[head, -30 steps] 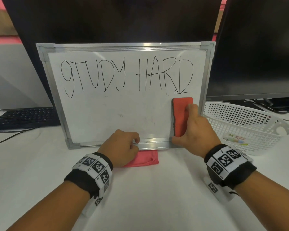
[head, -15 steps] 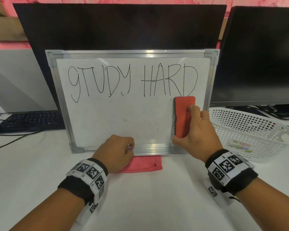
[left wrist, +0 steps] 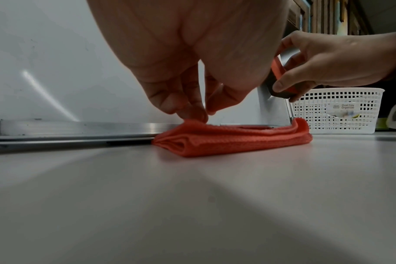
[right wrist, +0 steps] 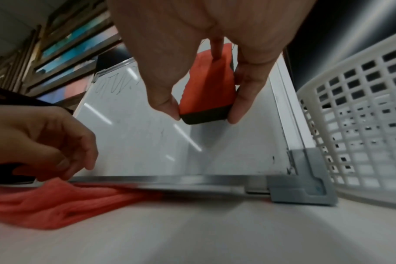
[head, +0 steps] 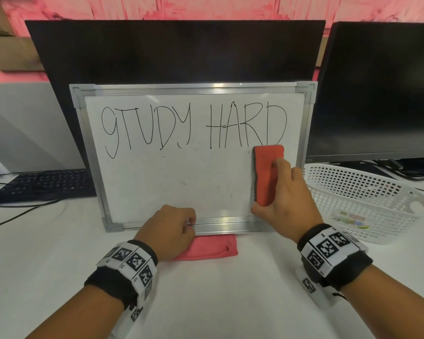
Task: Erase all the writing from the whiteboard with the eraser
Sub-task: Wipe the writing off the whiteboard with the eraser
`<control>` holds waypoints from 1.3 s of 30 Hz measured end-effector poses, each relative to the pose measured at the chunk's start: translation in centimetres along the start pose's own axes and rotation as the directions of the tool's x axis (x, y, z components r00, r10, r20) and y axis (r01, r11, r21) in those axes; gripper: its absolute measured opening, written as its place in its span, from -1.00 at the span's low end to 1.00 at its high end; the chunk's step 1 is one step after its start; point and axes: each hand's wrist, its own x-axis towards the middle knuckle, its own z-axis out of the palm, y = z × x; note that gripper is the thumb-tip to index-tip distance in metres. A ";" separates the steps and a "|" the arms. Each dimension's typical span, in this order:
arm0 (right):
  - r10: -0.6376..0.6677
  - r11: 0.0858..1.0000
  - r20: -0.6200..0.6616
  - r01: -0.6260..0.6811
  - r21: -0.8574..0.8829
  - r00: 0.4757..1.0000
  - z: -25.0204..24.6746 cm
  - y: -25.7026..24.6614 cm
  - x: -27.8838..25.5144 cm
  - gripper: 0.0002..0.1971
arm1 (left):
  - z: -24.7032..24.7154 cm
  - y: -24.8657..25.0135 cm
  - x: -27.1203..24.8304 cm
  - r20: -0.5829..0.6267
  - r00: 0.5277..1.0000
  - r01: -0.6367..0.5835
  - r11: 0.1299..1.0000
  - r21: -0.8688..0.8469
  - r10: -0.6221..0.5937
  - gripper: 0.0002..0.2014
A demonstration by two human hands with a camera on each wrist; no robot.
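Fingers [right wrist: 237, 107] and thumb of my right hand [head: 288, 199] pinch the long sides of the eraser [head: 267, 174], its dark felt face laid flat on the whiteboard [head: 171, 182] at the lower right, its top edge touching the foot of the "D" in "HARD". Fingers of my left hand [head: 168, 231] are curled loosely, tips resting on the bottom rail of the frame; whether they truly grip it I cannot tell.

Whiteboard: it stands tilted back against a dark monitor [head: 174, 50], propped, not fixed. I judge the main risk here: an upward stroke pushes the board back and sideways, and with only fingertips on the rail it may slide or tip.

Writing [head: 194, 128]: "STUDY HARD" appears intact across the upper half, so nearly all the erasing remains. Too light a press would leave ghost strokes.

Basket [head: 367, 204]: white, just beside the board's right edge; a wide rightward sweep could knock it.

Red cloth [left wrist: 233, 141]: folded, tucked partly under the bottom rail beneath my left hand. It may let the rail shift or slip.

Eraser: held narrowly; a hard stroke could twist it out of the pinch.
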 end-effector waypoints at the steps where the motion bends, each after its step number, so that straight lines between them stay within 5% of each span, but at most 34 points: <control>1: 0.008 1.000 -0.022 -0.008 0.016 1.000 0.0 -0.1 0.3 -0.02 | 0.0 0.0 0.0 0.000 1.000 0.003 1.000 0.006 -0.003 -0.84; 8: 0.045 0.999 0.093 -0.042 -0.033 0.995 0.1 0.7 -0.9 0.03 | 0.1 0.0 -0.1 0.001 1.000 -0.006 1.000 -0.015 0.006 -0.85; 16: 0.060 0.997 -0.059 -0.058 0.044 0.996 -0.4 0.9 0.5 -0.04 | 0.0 -0.1 0.0 0.007 1.000 0.008 1.000 -0.009 -0.008 -0.83; 22: 0.027 0.999 0.117 -0.023 -0.030 0.993 0.2 0.4 -1.2 0.02 | 0.2 -0.2 0.0 0.000 1.000 0.003 1.000 -0.016 -0.003 -0.85; 30: 0.011 0.999 0.009 -0.012 0.030 1.000 0.9 -1.4 0.5 0.01 | 0.1 -0.1 -0.1 0.000 1.000 -0.006 1.000 0.000 0.006 -0.85; 39: -0.004 1.000 0.095 0.007 -0.026 0.995 1.4 -1.8 -0.7 -0.01 | 0.1 -0.2 0.0 0.005 1.000 0.003 1.000 -0.012 -0.003 -0.84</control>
